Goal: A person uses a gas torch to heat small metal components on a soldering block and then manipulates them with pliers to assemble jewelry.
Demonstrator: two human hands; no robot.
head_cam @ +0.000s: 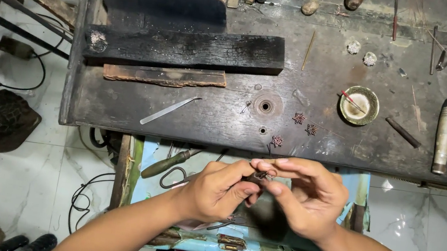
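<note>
Two hands pinch one piece (261,175) (three flower pieces (298,117) on bench).

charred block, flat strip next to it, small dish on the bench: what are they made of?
Charred block: looks like wood, with a black, cracked, matte burnt surface. Flat strip: likely steel; thin, pale grey, with a dull sheen. Small dish: possibly ceramic or brass; it has a yellowish rim and a whitish residue inside, too small to tell.

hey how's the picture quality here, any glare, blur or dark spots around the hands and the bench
Head view: even, soft light, no hard shadows; the left hand and right hand are fairly sharp, but the tiny piece pinched between them is too small to make out. Head view: the marble floor shows mild sheen, the charred wood block reads almost black with little detail, and the bench edges bow slightly from lens distortion.
</note>
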